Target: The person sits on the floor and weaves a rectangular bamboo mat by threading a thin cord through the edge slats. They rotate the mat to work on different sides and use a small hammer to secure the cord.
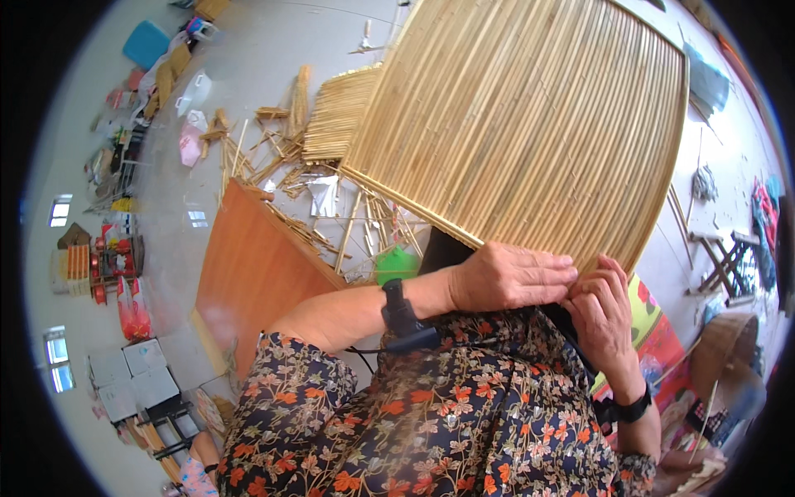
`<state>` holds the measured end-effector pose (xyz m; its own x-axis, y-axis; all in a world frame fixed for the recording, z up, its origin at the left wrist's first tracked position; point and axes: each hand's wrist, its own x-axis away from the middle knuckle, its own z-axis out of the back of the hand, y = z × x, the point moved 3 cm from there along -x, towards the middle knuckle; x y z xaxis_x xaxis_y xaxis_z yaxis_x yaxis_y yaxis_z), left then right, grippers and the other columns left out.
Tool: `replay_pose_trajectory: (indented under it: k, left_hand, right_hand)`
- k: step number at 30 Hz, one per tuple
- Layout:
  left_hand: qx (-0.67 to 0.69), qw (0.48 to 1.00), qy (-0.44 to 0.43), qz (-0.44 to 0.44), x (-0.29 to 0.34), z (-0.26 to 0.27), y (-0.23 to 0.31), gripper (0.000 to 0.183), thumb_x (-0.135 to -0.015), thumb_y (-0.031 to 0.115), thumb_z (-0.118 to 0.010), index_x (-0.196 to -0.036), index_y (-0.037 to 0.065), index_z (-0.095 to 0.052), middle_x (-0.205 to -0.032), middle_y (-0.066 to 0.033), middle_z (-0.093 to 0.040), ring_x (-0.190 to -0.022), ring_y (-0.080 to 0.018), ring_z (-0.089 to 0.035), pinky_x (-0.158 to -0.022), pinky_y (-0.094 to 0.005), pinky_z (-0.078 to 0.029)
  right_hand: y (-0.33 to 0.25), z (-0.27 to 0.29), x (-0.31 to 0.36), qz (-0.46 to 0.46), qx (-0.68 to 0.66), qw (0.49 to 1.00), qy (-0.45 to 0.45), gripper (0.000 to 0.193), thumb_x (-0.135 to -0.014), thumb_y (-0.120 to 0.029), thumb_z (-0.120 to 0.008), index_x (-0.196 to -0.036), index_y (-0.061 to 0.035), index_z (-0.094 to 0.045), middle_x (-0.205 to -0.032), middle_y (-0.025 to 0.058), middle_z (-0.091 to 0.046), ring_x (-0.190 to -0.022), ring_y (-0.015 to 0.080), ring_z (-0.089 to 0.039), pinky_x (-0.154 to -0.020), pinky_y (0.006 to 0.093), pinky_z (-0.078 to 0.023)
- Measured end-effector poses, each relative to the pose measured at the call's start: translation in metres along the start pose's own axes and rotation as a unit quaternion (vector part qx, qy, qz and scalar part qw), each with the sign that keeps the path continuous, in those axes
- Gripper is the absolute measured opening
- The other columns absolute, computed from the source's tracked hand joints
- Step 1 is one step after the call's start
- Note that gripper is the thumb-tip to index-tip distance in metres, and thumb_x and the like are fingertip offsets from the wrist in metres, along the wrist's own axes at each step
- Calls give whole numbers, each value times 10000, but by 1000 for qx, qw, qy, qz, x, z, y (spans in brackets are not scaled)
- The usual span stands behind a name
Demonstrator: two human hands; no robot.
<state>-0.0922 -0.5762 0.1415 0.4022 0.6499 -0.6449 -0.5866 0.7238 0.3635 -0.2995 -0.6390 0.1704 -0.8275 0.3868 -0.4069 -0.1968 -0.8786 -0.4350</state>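
A large mat of thin straw-coloured stalks point(530, 124), bound side by side, slopes up and away from my lap. My left hand point(513, 277) reaches across its near edge, fingers pressed together over the rim and the thumb hidden. Close beside it, my right hand point(600, 311) has bent fingers pinching the same edge near the right corner. The fingertips of both hands almost meet there. Whatever lies between them is too small to make out. A dark band with a small box sits on my left wrist, another dark band on my right.
A smaller stack of stalks point(339, 116) lies behind the mat's left side. Loose stalks and scraps point(281, 153) litter the floor near an orange-brown board point(257, 265). A green object point(397, 263) shows beside my left forearm. A folding stool point(729, 265) stands right.
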Motion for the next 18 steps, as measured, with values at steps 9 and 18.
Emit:
replay_pose_trajectory:
  k: [9, 18]
  left_hand:
    - [-14, 1000, -20, 15, -13, -2, -3, 198, -920, 108, -758, -1102, 101, -838, -1253, -68, -815, -1232, -243, -764, -1024, -357, -646]
    - [-21, 998, -52, 17, -16, -1, 1, 165, -920, 114, -772, -1073, 122, -833, -1229, -52, -820, -1218, -230, -768, -1003, -353, -656]
  right_hand:
    - [8, 6, -6, 55, -38, 997, 24, 202, -821, -29, -750, -986, 4, -638, -1031, 122, -621, -1066, 312, -647, -1231, 552, -463]
    - [14, 60, -5, -33, -57, 987, 148, 593, -838, -407, -906, -1225, -14, -687, -1251, 137, -714, -1302, 326, -657, -1203, 560, -472]
